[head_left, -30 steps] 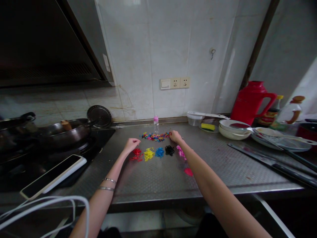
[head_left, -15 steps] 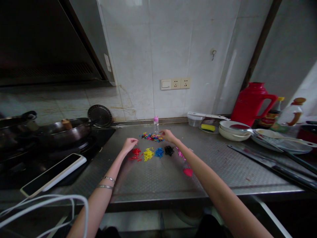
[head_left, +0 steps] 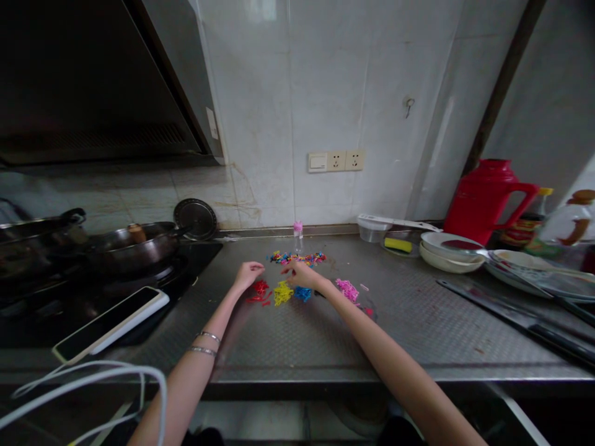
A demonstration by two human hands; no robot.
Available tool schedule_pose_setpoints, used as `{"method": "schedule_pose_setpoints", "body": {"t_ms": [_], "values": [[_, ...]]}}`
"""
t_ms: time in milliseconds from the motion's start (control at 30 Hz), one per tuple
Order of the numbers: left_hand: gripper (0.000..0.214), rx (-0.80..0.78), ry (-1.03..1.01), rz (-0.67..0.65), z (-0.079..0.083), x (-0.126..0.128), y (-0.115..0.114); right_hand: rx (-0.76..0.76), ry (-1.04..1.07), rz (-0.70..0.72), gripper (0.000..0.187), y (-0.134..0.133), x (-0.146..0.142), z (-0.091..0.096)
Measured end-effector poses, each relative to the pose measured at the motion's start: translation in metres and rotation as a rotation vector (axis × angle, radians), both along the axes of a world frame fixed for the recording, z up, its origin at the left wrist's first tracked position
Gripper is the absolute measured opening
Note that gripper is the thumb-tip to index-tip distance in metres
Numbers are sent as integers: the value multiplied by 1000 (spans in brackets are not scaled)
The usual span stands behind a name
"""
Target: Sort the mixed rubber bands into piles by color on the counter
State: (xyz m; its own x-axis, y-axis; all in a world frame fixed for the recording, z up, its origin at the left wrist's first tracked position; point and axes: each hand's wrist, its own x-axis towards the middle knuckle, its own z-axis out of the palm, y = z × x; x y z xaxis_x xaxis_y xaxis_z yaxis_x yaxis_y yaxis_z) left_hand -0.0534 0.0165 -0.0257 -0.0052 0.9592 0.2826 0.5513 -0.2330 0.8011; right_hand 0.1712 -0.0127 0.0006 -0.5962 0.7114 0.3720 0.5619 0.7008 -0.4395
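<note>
My left hand (head_left: 248, 276) is closed, fingertips pinched together, just above and behind a pile of red rubber bands (head_left: 260, 291). Whatever it may hold is too small to make out. My right hand (head_left: 301, 274) hovers over the yellow rubber bands (head_left: 282, 293) and blue rubber bands (head_left: 303, 294), its fingers drawn together and pointing left; their contents cannot be made out. Behind it lies a mixed, many-coloured heap of bands (head_left: 317, 257). Pink bands (head_left: 346, 290) lie right of my right wrist, which mostly hides the black pile.
A small clear bottle with a pink cap (head_left: 298, 236) stands behind the mixed heap. At left are a phone-like device (head_left: 111, 322), a white cable (head_left: 93, 378) and a pan (head_left: 134, 244) on the stove. Bowls (head_left: 450, 257), a red thermos (head_left: 486, 204) and a long knife-like tool (head_left: 493, 310) lie right.
My right hand has moved left and nearer, from the mixed heap's right end to above the yellow and blue piles. My left hand stays by the red pile. The view has shifted slightly.
</note>
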Motion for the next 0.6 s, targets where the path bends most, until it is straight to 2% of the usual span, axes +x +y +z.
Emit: {"method": "schedule_pose_setpoints", "body": {"t_ms": [167,333,600], "values": [[14,39,61,129,-3,-4,3,23,3,-161,32,1,17,4],[21,56,182,202,4,-2,9,9,-61,-342,27,-3,32,12],[22,33,473,235,13,12,42,61,-137,-433,28,-6,43,14]]}}
